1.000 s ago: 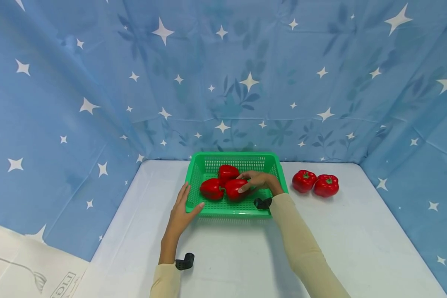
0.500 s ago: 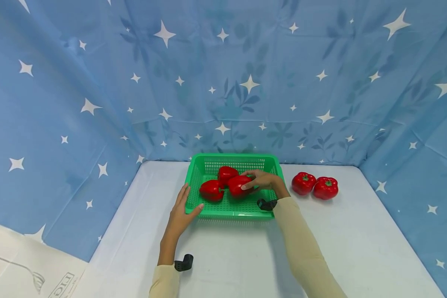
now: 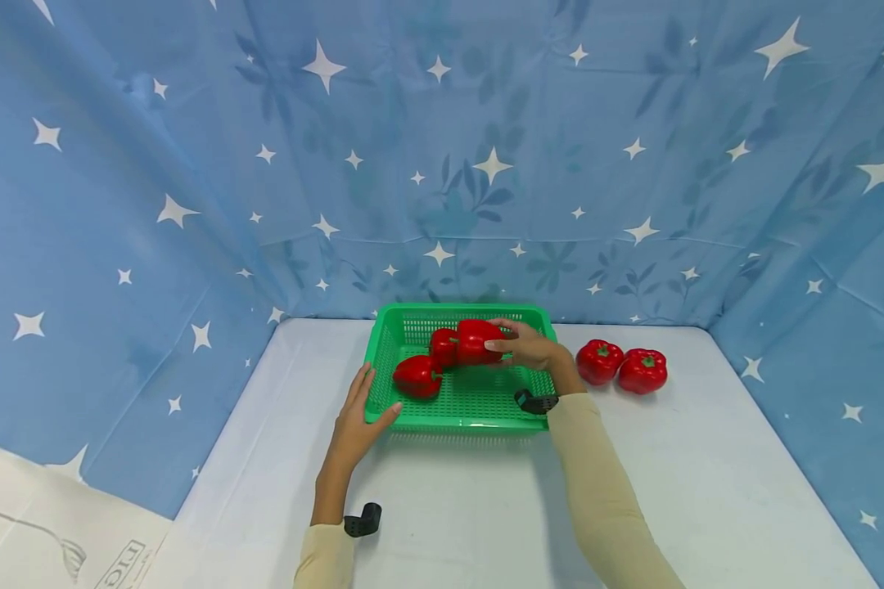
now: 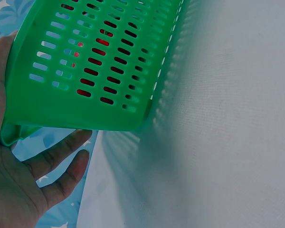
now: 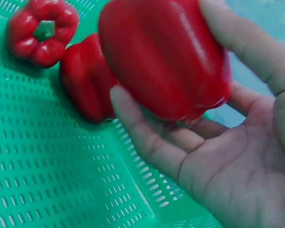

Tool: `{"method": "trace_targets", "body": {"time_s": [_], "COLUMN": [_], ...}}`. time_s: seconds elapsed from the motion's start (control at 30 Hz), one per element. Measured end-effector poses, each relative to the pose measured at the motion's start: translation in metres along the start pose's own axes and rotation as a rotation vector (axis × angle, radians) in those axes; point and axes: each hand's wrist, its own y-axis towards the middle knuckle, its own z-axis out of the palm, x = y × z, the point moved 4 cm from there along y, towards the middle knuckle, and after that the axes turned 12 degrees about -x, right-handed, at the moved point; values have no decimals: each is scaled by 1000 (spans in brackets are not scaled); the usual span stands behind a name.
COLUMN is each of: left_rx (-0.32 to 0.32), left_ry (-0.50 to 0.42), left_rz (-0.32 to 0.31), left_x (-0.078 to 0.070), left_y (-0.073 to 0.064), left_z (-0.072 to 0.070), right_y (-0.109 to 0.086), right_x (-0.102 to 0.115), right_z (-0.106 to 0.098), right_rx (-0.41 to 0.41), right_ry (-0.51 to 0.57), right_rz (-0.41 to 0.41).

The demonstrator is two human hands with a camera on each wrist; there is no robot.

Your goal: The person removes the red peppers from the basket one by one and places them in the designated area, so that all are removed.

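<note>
My right hand (image 3: 532, 350) grips a red bell pepper (image 3: 479, 342) by its end, thumb on one side and fingers on the other. In the right wrist view that held pepper (image 5: 164, 59) hangs over the green basket (image 5: 42, 161). Two more red bell peppers are inside: one at the left front (image 3: 417, 377), the other farther back (image 3: 443, 348), partly overlapped by the held one. My left hand (image 3: 355, 427) rests at the basket's front left corner. In the left wrist view its straight, spread fingers (image 4: 61, 183) extend beside the slotted wall.
To the right of the basket, two red bell peppers (image 3: 599, 362) (image 3: 643, 371) stand side by side on the white table (image 3: 471, 507). A blue star-patterned curtain (image 3: 442, 164) rises behind and on both sides.
My right hand has raised the bell pepper from the basket's front middle and carried it back and slightly right, close to the rear pepper. My left hand has stayed at the basket corner.
</note>
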Motion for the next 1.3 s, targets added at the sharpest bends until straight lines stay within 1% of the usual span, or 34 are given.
{"method": "trace_targets", "body": {"time_s": [0.13, 0.3, 0.5, 0.57, 0.83, 1.0, 1.07, 1.23, 1.3], "left_rx": [-2, -1, -1, -4, -8, -7, -5, -2, -3], "left_ry": [10, 13, 9, 6, 4, 6, 9, 20, 20], "left_rz": [5, 2, 2, 5, 14, 13, 12, 5, 4], "left_x": [1, 3, 2, 2, -1, -1, -1, -1, -1], "left_y": [0, 0, 1, 1, 0, 0, 0, -1, -1], "left_z": [-1, -1, -1, -1, 0, 0, 0, 0, 0], "right_y": [-4, -10, -17, -18, -21, -23, -24, -25, -26], "right_x": [6, 15, 25, 26, 29, 29, 29, 29, 29], "right_z": [-1, -2, -7, -8, -9, -8, -8, -7, -7], "right_rx": [37, 52, 56, 50, 10, 9, 10, 8, 6], "right_ry": [166, 360, 530, 574, 599, 609, 583, 440, 410], "right_rz": [-29, -90, -179, -187, -213, -224, -233, -252, -259]}}
